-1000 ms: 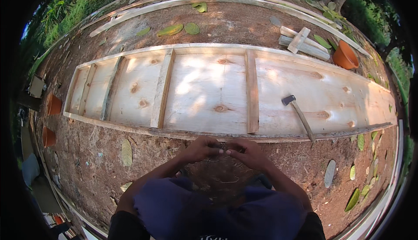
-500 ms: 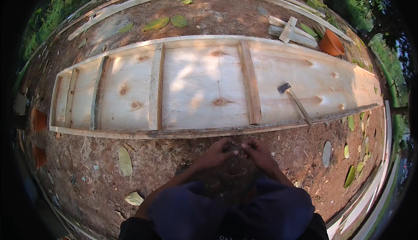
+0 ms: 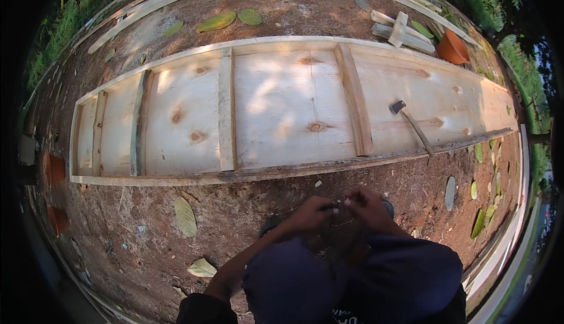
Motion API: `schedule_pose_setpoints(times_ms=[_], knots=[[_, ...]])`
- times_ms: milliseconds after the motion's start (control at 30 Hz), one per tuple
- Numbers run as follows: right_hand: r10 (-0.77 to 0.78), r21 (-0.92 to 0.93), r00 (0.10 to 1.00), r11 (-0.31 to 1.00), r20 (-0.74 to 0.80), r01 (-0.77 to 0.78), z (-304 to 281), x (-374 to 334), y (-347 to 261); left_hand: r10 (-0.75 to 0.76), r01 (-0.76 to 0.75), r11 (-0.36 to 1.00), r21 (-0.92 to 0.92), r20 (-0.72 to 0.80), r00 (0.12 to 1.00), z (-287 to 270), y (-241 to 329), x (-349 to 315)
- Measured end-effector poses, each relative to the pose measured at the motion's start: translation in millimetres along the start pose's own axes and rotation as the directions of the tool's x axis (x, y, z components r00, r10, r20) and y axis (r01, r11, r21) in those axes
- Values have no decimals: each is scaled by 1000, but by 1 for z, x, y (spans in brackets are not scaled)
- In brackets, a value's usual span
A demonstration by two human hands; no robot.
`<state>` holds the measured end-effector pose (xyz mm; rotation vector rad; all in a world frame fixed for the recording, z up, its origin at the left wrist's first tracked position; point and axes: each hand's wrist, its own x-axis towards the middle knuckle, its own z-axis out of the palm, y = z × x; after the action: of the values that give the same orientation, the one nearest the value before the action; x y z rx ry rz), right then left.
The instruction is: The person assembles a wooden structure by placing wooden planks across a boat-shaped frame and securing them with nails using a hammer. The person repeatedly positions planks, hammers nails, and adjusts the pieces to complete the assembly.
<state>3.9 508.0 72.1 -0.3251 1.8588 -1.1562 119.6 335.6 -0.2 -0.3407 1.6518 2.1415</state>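
Small slender pieces (image 3: 338,203), probably nails though too small and dim to be sure, sit at the fingertips of the two hands, low over bare soil in front of the person. The left hand (image 3: 315,213) has its fingers curled in, thumb against forefinger, pinching at them; the right hand (image 3: 367,207) is drawn close beside it, thumb and forefinger likewise pinched, a narrow gap between the two hands. The knees, in dark blue trousers (image 3: 292,274), rise just below the hands.

Beyond the hands, lying flat on the ground, is a long timber-framed plywood panel (image 3: 282,109), its near rail closest to them. Four wooden crosspieces (image 3: 227,112) span it, three ahead and to the left of the hands, one almost straight ahead. To the right of that one lies a hatchet (image 3: 413,125), dark head on the plywood, wooden handle reaching over the near rail.

Farther off, ahead and to the right, are stacked timber offcuts (image 3: 399,30) and a tilted terracotta-coloured pot (image 3: 452,48). Well left of the hands stand two similar pots (image 3: 56,170). A broad yellow-green leaf (image 3: 185,217) lies left of the hands.
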Motion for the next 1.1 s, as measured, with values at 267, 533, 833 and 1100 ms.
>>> schedule_pose_setpoints(times_ms=[267, 533, 833, 1100], knots=[[-326, -522, 882, 845, -339, 112, -74, 46, -24, 16, 0, 951, 308, -47, 999, -36, 14, -32], [-495, -842, 685, 386, -534, -378, -246, 125, 54, -360, 349, 933, -89, -182, 915, -62, -14, -101], [-447, -785, 758, 605, -475, -135, -290, 145, 83, -525, 461, 847, -264, -281, 803, -36, 77, -113], [-392, -708, 735, 686, -554, -168, -296, 157, 92, -466, 689, 667, 282, -565, 682, -68, 335, 71]])
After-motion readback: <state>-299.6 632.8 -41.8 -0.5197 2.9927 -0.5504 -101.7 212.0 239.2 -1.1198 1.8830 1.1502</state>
